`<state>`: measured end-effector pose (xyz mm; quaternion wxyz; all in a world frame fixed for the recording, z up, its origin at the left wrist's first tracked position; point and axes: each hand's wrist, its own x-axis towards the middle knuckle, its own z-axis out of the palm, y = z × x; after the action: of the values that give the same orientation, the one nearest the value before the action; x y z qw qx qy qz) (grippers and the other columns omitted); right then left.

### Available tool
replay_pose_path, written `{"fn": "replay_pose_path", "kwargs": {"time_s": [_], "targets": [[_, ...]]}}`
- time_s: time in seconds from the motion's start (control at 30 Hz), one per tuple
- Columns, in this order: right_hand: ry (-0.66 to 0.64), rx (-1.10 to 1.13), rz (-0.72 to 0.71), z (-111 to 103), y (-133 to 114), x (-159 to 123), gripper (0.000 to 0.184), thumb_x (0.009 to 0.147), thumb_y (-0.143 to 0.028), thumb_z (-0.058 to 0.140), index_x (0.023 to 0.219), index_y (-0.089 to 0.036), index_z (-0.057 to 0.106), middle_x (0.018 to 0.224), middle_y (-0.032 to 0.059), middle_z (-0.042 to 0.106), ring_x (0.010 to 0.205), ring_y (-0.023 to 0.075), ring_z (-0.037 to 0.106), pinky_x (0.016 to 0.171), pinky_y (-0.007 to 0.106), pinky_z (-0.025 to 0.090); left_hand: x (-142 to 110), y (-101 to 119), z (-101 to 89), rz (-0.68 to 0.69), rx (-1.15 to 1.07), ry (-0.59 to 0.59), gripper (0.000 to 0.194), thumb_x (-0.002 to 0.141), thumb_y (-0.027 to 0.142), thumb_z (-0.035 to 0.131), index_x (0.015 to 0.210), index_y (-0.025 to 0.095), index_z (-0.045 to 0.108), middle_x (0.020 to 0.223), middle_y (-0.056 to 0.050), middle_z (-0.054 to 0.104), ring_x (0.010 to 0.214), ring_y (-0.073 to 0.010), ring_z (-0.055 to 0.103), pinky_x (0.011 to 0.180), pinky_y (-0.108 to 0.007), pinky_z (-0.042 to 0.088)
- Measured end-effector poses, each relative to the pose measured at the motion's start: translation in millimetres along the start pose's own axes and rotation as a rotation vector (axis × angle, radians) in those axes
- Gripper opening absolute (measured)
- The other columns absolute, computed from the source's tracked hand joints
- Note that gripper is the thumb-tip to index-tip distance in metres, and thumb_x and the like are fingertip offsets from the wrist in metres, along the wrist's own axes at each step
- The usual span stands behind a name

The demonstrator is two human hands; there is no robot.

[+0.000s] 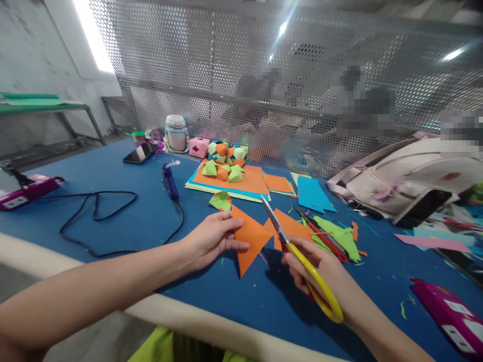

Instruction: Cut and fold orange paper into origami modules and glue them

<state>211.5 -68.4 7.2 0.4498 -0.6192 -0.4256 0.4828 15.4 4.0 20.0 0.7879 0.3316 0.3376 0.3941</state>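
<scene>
My left hand (217, 236) pinches a folded orange paper triangle (251, 239) above the blue tabletop, thumb and fingers on its left side. In my right hand (313, 264) is a pair of scissors (302, 256) with yellow handles; its blades point up and away, just right of the paper, and look closed or nearly so. Behind the blades lies another orange paper piece (292, 226). Beside it are green paper scraps (341, 236) with a red-handled tool (332, 244) on top. A small green folded paper piece (221, 201) rests just beyond my left hand.
Stacked coloured sheets (249, 183) carry several folded paper shapes (222, 173). A blue glue gun (169, 181) stands at left, its black cord (96, 201) looping across the table. A bottle (176, 133) and phone (139, 153) sit farther back. A pale bag (400, 171) and purple power strip (447, 317) occupy the right.
</scene>
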Motion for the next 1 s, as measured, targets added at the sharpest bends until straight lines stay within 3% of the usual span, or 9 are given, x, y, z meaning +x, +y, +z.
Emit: {"fn": "replay_pose_path", "kwargs": {"time_s": [0.17,0.4,0.53,0.7,0.87,1.0], "targets": [[0.01,0.158,0.012,5.9,-12.4,6.9,0.06,0.047,-0.044,0.084,0.095,-0.018,0.059,0.067,-0.004,0.054,0.04,0.0034,0.04,0.037,0.02,0.029,-0.4,1.2,3.1,0.031,-0.06,0.023,0.011,0.08,0.002,0.052,0.075,0.011,0.055,0.073,-0.002,0.06,0.06,-0.0092,0.061,0.057,-0.026,0.061],[-0.05,0.327,-0.034,28.0,-13.7,12.3,0.06,0.043,-0.029,0.085,0.094,-0.016,0.058,0.07,-0.0031,0.057,0.044,0.0036,0.041,0.041,0.021,0.03,0.7,-3.3,2.8,0.07,-0.134,0.02,0.015,0.078,-0.001,0.052,0.073,0.013,0.052,0.065,0.003,0.056,0.054,-0.0059,0.057,0.064,-0.031,0.062],[-0.028,0.342,-0.042,37.3,-14.1,14.2,0.063,0.042,-0.028,0.084,0.097,-0.017,0.055,0.063,-0.0071,0.052,0.039,0.0029,0.038,0.039,0.02,0.027,-0.9,-6.1,2.0,0.019,-0.053,-0.038,0.008,0.078,0.004,0.055,0.076,0.011,0.056,0.077,-0.003,0.064,0.063,-0.0101,0.063,0.058,-0.025,0.06],[-0.018,0.339,-0.034,37.5,-9.6,14.3,0.063,0.042,-0.024,0.083,0.096,-0.017,0.052,0.058,-0.0103,0.048,0.036,0.0023,0.037,0.038,0.019,0.026,-3.1,-13.5,-0.2,-0.048,0.11,-0.144,0.014,0.074,0.016,0.067,0.086,0.011,0.063,0.08,-0.005,0.065,0.062,-0.011,0.064,0.05,-0.018,0.056],[-0.04,0.342,-0.072,34.1,-6.8,14.1,0.059,0.048,-0.027,0.081,0.097,-0.016,0.05,0.056,-0.011,0.047,0.035,0.0024,0.036,0.037,0.019,0.027,-2.4,-17.3,-0.7,-0.088,0.157,-0.123,0.015,0.072,0.019,0.07,0.081,0.01,0.063,0.081,-0.007,0.066,0.065,-0.0127,0.065,0.052,-0.019,0.055],[-0.024,0.271,-0.099,26.7,-8.9,16.1,0.058,0.048,-0.026,0.08,0.097,-0.017,0.05,0.059,-0.01,0.048,0.035,0.0025,0.037,0.035,0.019,0.027,2.3,-8.5,-3.3,-0.124,0.227,-0.098,0.013,0.069,0.021,0.069,0.076,0.011,0.064,0.079,-0.006,0.064,0.064,-0.0131,0.062,0.052,-0.024,0.055]]}}
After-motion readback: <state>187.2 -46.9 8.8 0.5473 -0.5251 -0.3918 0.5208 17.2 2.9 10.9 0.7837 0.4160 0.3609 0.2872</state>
